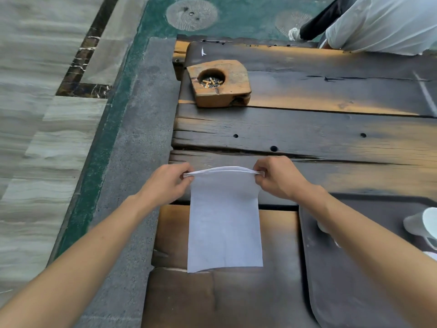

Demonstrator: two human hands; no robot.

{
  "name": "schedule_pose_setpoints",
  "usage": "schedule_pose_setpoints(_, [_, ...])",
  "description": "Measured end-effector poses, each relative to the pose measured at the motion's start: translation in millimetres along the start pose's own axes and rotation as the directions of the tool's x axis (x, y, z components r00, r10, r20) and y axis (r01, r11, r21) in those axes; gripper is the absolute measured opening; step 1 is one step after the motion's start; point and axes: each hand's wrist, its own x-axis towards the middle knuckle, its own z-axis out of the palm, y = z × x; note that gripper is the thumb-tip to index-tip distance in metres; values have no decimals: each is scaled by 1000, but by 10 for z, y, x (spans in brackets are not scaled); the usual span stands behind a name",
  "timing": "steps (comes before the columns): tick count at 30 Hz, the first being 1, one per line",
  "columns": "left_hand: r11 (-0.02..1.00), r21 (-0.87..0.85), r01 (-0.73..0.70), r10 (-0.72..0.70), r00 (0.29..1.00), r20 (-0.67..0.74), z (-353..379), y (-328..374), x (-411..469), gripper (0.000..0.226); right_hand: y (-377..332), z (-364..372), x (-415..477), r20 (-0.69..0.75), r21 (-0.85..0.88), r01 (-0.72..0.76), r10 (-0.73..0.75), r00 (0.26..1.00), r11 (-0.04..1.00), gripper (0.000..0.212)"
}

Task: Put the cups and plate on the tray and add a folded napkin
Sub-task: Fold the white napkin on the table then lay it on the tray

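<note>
A white napkin (224, 223) hangs in front of me over the near left part of the dark wooden table (307, 138). My left hand (165, 183) pinches its top left corner and my right hand (279, 178) pinches its top right corner. The top edge shows doubled layers. At the right lies a dark tray (350, 280). A white cup (423, 224) lies tipped on its side on the tray near the right frame edge. Another white piece shows at the edge below the cup, mostly cut off. No plate can be made out.
A wooden block ashtray (220, 82) with cigarette butts stands at the table's far left. A person in a white top (383, 24) is at the far right corner. Stone floor (59, 138) lies to the left of the table.
</note>
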Motion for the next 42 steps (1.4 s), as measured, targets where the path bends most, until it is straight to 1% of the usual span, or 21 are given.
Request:
schedule_pose_setpoints(4, [999, -3, -34, 34, 999, -11, 64, 89, -343, 4, -71, 60, -342, 19, -3, 8, -8, 1000, 1000, 16])
schedule_pose_setpoints(9, [999, -27, -24, 23, 999, -23, 235, 179, -798, 12, -137, 255, -806, 81, -17, 67, -65, 995, 998, 14])
schedule_pose_setpoints(15, [998, 2, -60, 59, 998, 20, 526, 192, -1253, 9, -130, 512, -1256, 141, -34, 92, -87, 986, 995, 23])
schedule_pose_setpoints(18, [999, 6, -44, 44, 999, 25, 667, 160, -1407, 8, -104, 652, -1394, 188, -31, 102, -95, 978, 994, 25])
schedule_pose_setpoints(23, [1000, 2, 11, -11, 999, 31, 875, 141, -1591, 8, -52, 902, -1551, 217, -13, 77, -72, 973, 997, 24])
schedule_pose_setpoints(31, [999, 18, 48, -49, 998, 29, 1185, 174, -1816, 6, 75, 1257, -1694, 311, -40, 13, 0, 950, 999, 25])
schedule_pose_setpoints(37, [994, 67, 83, -83, 997, -5, 1316, 174, -1914, 11, 142, 1462, -1783, 296, -36, 4, 6, 955, 999, 27])
schedule_pose_setpoints(42, [995, 76, 69, -68, 997, -23, 1398, 161, -1988, 16, 185, 1548, -1856, 229, -8, 23, -20, 973, 1000, 24])
